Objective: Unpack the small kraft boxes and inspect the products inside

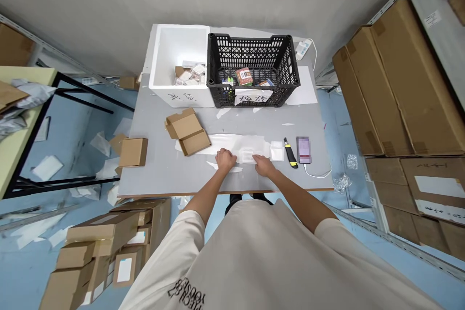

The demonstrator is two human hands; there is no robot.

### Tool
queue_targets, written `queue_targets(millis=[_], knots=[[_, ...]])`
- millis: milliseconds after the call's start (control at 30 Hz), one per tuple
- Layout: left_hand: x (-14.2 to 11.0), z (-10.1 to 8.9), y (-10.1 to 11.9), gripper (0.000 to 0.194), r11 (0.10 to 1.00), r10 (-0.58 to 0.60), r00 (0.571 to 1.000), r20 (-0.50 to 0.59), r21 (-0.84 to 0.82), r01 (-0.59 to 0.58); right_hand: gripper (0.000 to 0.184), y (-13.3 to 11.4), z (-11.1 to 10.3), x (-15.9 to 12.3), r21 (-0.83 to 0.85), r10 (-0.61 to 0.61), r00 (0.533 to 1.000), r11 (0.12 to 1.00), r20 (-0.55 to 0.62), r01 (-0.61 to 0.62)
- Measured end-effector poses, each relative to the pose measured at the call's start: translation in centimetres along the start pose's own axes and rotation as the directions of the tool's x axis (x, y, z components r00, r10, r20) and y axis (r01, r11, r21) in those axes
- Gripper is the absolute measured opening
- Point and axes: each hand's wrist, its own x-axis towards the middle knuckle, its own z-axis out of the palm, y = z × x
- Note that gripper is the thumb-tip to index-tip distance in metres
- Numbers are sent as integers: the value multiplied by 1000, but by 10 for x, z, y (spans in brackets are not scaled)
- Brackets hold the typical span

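A long, thin white packing sheet [214,143] lies across the table in front of me. A small flat whitish item [247,155] shows on or under it; I cannot tell which. My left hand [225,160] is closed at the sheet's near edge, left of the item, fingers curled and thumb toward the item. My right hand [263,165] pinches the sheet's near edge at the item's right side. Right of the sheet lies a small white square packet [277,150]. Up and left is an open brown cardboard box [196,142], its lid folded back.
A yellow-black utility knife [290,153] and a charging phone [304,149] lie right. Behind stand a white foam box [181,95] and a black crate [253,97] holding small packages. A closed carton [132,152] stands left. Stacked cartons [395,77] flank the table.
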Motion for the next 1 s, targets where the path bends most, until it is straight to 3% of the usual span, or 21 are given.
queue_targets(millis=[100,200,267,333,367,433,500,567,667,733,867,1000], knots=[[7,0,-14,15,999,-34,998,62,-9,35,59,-3,-2,1,-22,12,1000,1000,13,-11],[4,-2,-18,15,1000,-5,999,49,22,4,57,-6,-5,2,-60,23,1000,998,-15,-24],[-3,-6,-15,20,998,56,998,-14,43,-55,53,-7,-8,5,-83,16,999,996,-41,-19],[-12,-11,-9,26,979,201,976,-82,59,-197,47,-9,-11,9,-90,4,999,996,-49,-9],[-16,-13,-4,27,937,346,936,-59,63,-343,45,-9,-12,13,-89,4,999,996,-51,-9],[-20,-14,7,32,811,582,812,46,39,-584,41,-10,-15,20,-79,18,998,997,-62,-23],[-17,-11,17,42,739,670,736,95,11,-674,37,-9,-17,28,-59,35,996,997,-76,-40],[-10,-5,23,45,754,650,749,129,17,-657,35,-7,-18,35,-27,61,995,998,-78,-63],[5,2,23,40,837,532,835,144,63,-544,34,0,-19,42,50,115,991,992,-70,-112],[11,5,20,35,861,489,859,151,75,-503,38,5,-19,44,107,151,985,984,-81,-142],[16,7,18,29,850,493,854,166,115,-514,44,11,-16,45,140,147,983,982,-113,-130],[16,9,19,30,836,506,845,170,142,-529,36,13,-11,43,72,78,993,995,-86,-72]])
